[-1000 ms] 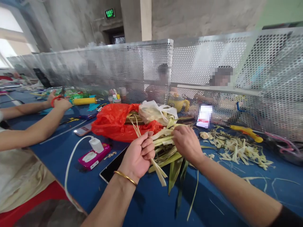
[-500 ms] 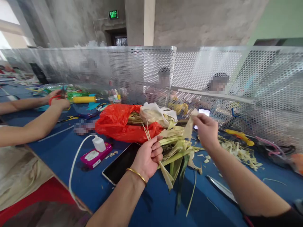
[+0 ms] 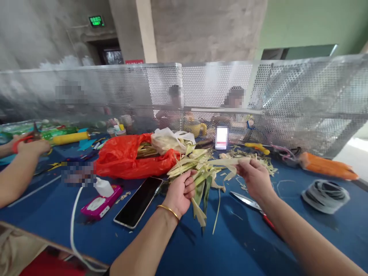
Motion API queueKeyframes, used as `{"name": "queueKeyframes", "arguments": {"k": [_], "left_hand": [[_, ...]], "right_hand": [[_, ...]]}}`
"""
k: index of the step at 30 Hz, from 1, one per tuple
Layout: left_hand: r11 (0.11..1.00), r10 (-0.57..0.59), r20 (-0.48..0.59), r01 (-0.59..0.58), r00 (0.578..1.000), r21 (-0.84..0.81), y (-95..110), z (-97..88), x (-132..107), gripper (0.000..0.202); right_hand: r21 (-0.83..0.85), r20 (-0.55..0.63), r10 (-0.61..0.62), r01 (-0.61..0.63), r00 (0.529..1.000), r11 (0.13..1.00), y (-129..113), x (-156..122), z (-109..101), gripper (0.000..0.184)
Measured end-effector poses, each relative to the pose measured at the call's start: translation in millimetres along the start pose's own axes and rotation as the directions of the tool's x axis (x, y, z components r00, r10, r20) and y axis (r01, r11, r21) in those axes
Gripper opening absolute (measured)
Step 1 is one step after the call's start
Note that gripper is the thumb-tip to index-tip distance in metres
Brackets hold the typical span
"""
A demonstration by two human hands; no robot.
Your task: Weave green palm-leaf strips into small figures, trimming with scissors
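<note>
My left hand (image 3: 181,191) is closed around dried corn husk strips, whose ends (image 3: 199,212) hang below the fist. Pinched between the thumb and fingers of my right hand (image 3: 255,179) is a pale, wide husk strip (image 3: 222,162), stretched sideways toward the pile. Between and behind both hands lies a heap of yellow-green husks (image 3: 198,159). It spills out beside a red plastic bag (image 3: 123,161) and a white plastic bag (image 3: 169,141). Scissors (image 3: 247,200) with red handles lie on the blue table, partly covered by my right forearm.
A black phone (image 3: 139,203) and a magenta power block (image 3: 102,203) with a white cable lie left. A lit phone (image 3: 221,137) leans by the perforated screen (image 3: 212,84). Right are a wire coil (image 3: 326,195) and an orange bundle (image 3: 327,166). A co-worker's hand (image 3: 34,147) holds red-handled scissors.
The view has turned to the right. My right hand has lowered, and its husk strip has gone from upright to nearly level. My left hand keeps its grip.
</note>
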State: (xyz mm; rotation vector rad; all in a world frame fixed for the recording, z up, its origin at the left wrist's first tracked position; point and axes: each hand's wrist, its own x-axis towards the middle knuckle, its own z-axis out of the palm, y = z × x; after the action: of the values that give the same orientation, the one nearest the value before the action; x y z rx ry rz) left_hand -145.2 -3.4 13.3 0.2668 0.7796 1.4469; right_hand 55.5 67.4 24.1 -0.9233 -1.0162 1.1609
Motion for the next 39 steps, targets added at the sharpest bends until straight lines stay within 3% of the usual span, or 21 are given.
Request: {"name": "queueKeyframes", "arguments": {"k": [5,9,14,19,22,25,27,29,30,32,33,34,35,36,39], "left_hand": [[0.999,-0.003,-0.006,0.003,1.000,0.037,0,-4.2,2,0.016],[1.000,-0.001,-0.013,0.001,1.000,0.023,3,-4.5,2,0.018],[1.000,0.014,-0.011,-0.014,1.000,-0.017,15,-2.7,-4,0.021],[0.994,0.101,-0.010,-0.101,0.995,-0.049,32,-6.8,-6,0.023],[0.987,0.147,-0.027,-0.148,0.989,-0.061,39,-11.5,-3,0.025],[0.981,0.183,-0.051,-0.186,0.982,-0.053,42,-14.4,-1,0.025],[0.981,0.189,-0.052,-0.191,0.981,-0.043,41,-15.0,-1,0.025],[0.983,0.178,-0.042,-0.179,0.983,-0.037,39,-15.1,-1,0.025],[0.984,0.171,-0.037,-0.173,0.984,-0.035,39,-15.1,-1,0.025],[0.985,0.167,-0.032,-0.168,0.985,-0.034,38,-15.2,-1,0.025],[0.985,0.170,-0.034,-0.171,0.985,-0.032,38,-15.1,-1,0.025],[0.984,0.175,-0.038,-0.176,0.984,-0.030,38,-14.9,-1,0.025],[0.983,0.179,-0.044,-0.180,0.983,-0.028,39,-14.6,-1,0.025],[0.983,0.178,-0.052,-0.180,0.983,-0.025,39,-14.0,-1,0.024],[0.989,0.142,-0.083,-0.144,0.986,-0.026,37,-11.8,-1,0.023]], "right_hand": [[0.023,-0.090,0.065,-0.063,0.994,0.998,7,-16,-35,0.031],[-0.010,-0.154,0.033,-0.035,0.987,0.999,11,-17,-47,0.035],[-0.197,-0.104,-0.152,0.129,0.983,0.972,12,-14,-44,0.028],[-0.494,0.052,-0.379,0.354,0.924,0.794,7,-5,-40,0.015],[-0.609,0.197,-0.535,0.530,0.821,0.590,1,2,-40,0.008],[-0.590,0.424,-0.624,0.723,0.656,0.359,-3,3,-34,0.007],[-0.510,0.580,-0.619,0.829,0.529,0.230,-4,0,-27,0.011],[-0.407,0.743,-0.526,0.903,0.415,0.138,-2,-7,-17,0.013],[-0.327,0.836,-0.420,0.935,0.353,0.136,-1,-11,-13,0.015],[-0.127,0.973,-0.157,0.964,0.167,0.234,2,-17,-7,0.013],[-0.088,0.991,-0.075,0.955,0.114,0.283,4,-18,-7,0.017],[-0.082,0.995,-0.027,0.944,0.095,0.320,6,-16,-8,0.021],[-0.116,0.992,-0.015,0.935,0.129,0.334,8,-12,-11,0.022],[-0.183,0.979,-0.023,0.925,0.202,0.333,11,-6,-14,0.019],[-0.473,0.863,-0.049,0.839,0.502,0.270,22,25,-24,0.016]]}}
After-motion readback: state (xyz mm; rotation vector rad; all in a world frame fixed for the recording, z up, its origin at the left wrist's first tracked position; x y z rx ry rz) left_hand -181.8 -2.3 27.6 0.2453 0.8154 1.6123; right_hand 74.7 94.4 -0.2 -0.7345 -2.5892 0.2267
